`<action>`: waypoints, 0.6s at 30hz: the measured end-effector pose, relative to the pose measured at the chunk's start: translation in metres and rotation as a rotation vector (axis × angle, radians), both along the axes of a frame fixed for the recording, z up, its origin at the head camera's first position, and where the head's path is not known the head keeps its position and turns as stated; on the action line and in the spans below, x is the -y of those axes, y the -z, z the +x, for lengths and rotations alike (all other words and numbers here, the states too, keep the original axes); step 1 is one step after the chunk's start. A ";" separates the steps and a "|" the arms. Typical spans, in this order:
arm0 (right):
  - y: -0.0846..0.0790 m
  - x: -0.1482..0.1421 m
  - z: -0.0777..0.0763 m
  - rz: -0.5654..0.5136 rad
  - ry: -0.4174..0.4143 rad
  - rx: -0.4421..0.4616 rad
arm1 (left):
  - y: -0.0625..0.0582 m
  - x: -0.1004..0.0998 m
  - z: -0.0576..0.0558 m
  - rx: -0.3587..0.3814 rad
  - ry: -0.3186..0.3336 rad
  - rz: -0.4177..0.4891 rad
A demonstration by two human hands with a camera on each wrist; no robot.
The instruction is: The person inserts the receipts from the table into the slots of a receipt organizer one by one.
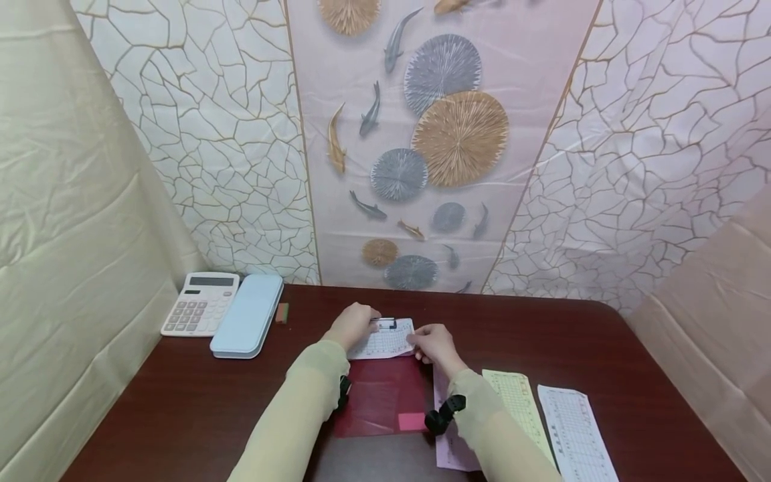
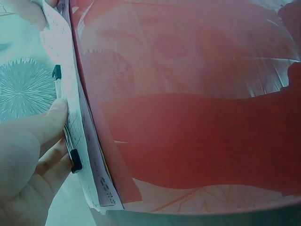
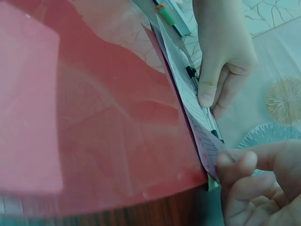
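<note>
A red translucent plastic folder (image 1: 379, 391) lies in front of the person, with a pink label (image 1: 412, 422) near its lower right corner. White printed sheets (image 1: 382, 343) cover its far end, beneath a metal clip (image 1: 387, 323) with black ends. My left hand (image 1: 351, 326) pinches the clip's bar between thumb and fingers, as the left wrist view shows. With thumb and forefinger, my right hand (image 1: 438, 343) pinches the right corner of the sheets. In the right wrist view, a purplish printed sheet (image 3: 205, 146) shows among the layers at that edge.
A purple sheet (image 1: 452, 445), a yellow sheet (image 1: 518, 395) and a white sheet (image 1: 575, 428) lie on the right. On the left are a calculator (image 1: 201, 304), a light blue case (image 1: 248, 314) and a small eraser-like block (image 1: 282, 312). The patterned wall stands behind the table.
</note>
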State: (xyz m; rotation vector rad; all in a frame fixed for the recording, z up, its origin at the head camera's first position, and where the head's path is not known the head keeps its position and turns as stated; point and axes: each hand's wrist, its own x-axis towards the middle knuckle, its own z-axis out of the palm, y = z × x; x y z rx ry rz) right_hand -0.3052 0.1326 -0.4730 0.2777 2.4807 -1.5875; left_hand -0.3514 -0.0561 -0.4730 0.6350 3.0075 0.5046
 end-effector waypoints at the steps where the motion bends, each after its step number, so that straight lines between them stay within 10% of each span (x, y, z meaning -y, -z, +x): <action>1: -0.001 -0.001 0.001 0.012 -0.010 -0.003 | 0.000 0.000 0.000 0.010 -0.005 0.007; 18: -0.007 -0.025 0.013 0.143 -0.073 -0.117 | 0.007 -0.001 -0.003 0.042 -0.047 0.055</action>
